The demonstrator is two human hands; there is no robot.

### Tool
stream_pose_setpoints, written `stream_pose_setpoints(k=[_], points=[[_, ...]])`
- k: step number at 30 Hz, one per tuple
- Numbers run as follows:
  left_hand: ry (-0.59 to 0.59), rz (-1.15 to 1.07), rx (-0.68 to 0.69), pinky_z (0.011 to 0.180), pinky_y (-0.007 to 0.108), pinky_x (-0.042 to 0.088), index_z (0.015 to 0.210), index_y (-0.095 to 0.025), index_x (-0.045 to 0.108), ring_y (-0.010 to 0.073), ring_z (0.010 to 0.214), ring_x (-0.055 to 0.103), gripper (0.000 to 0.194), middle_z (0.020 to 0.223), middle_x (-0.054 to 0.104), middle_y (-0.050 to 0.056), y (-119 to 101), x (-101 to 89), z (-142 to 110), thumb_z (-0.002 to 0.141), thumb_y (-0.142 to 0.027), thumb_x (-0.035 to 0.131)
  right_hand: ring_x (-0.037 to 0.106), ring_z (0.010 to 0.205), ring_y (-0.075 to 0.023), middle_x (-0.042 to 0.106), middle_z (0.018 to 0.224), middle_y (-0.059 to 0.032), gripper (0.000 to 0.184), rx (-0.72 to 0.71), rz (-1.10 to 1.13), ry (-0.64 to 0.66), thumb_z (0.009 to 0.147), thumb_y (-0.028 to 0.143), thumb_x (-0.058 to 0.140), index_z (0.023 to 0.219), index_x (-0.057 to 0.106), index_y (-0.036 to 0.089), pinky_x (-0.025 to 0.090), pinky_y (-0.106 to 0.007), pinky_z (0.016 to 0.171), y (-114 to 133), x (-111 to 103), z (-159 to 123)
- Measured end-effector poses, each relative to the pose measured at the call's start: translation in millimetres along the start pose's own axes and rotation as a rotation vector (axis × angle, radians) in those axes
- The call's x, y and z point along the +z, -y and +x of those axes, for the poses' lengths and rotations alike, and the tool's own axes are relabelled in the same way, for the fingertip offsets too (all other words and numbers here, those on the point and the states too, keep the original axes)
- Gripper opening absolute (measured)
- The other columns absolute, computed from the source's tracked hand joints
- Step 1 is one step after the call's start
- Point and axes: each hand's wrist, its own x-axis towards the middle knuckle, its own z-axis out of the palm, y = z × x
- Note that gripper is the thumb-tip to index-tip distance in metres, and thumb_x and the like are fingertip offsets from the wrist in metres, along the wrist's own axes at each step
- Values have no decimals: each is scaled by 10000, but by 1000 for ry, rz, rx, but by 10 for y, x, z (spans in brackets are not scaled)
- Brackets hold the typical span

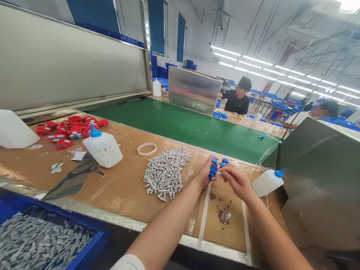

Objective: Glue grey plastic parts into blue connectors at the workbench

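Observation:
My left hand (204, 174) is closed around a blue plastic part (213, 171), made of blocky pieces, above the brown work surface. Close on its right, my right hand (237, 180) has its fingers pinched together at the blue part's edge. Something small and pale shows at those fingertips, too small to name. Just beyond the hands lie more blue pieces (224, 162). To the left of my hands is a heap of small grey plastic parts (167, 170). A white squeeze bottle with a blue nozzle (268, 182) leans over at the right.
Red parts (71, 129) lie at the left beside another squeeze bottle (103, 149). A tape roll (146, 149) sits behind the grey heap. Beyond runs a green conveyor belt (168, 122). A blue bin (92, 243) stands lower left; a metal panel (323, 180) rises right. Two people sit beyond.

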Motion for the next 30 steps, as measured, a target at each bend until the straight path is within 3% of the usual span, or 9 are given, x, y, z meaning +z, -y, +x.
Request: stream_pose_setpoints(k=[3,6,8,11,14,17,22,27,30], points=[[50,-40,-40,337,133,258,1247,-247,556,115,511,516,660,703,499,-43,-8,28,-29,870,-787,593,637,654,-140,665,838,-31,207,190,179,-112,1045,367,576,1067,722,223,541,-292,629,-258,-308,-517],[56,16,-50,321,136,243,1177,-217,606,120,517,524,604,696,505,-27,12,65,-25,869,-736,645,625,583,-146,646,712,-8,275,375,326,-173,982,474,661,970,703,203,540,-284,566,-462,-356,-849],[33,87,-44,312,144,246,1034,-177,633,117,511,522,553,704,539,-1,38,77,-11,880,-709,646,630,578,-153,661,698,-14,334,433,373,-153,944,529,695,932,703,195,553,-289,564,-528,-327,-949],[23,215,-66,317,150,263,861,-119,656,103,489,488,627,660,558,44,64,77,-15,907,-739,575,663,625,-162,705,749,-32,330,453,378,-50,934,522,714,955,723,194,573,-294,609,-529,-323,-983],[6,245,-37,331,150,284,917,-120,677,100,506,494,632,699,597,57,55,77,-60,882,-748,618,684,690,-157,729,826,-41,233,373,301,84,967,430,707,1001,735,201,562,-277,651,-446,-391,-972],[-7,205,-4,340,148,291,1082,-179,663,107,563,545,626,830,628,42,33,85,-101,818,-744,714,689,807,-159,738,912,-56,131,181,159,256,1016,309,653,1055,730,210,542,-274,728,-317,-467,-955],[31,240,3,350,145,280,1143,-193,671,97,585,536,614,767,519,-13,42,90,-91,793,-685,785,642,935,-178,692,1015,-107,240,-102,-24,500,1084,176,464,1214,666,178,521,-290,800,-138,-465,-929],[62,335,54,376,139,272,1198,-192,647,76,598,522,544,989,665,54,98,79,-46,833,-566,798,610,920,-190,666,1007,-103,246,-153,-163,575,1081,147,452,1239,641,155,497,-303,801,-93,-401,-945],[87,421,86,385,141,258,1180,-186,641,67,574,487,503,1009,689,70,132,63,-27,855,-544,778,625,951,-195,674,1038,-106,267,-152,-168,621,1085,144,434,1265,632,162,501,-313,830,-69,-384,-937]])
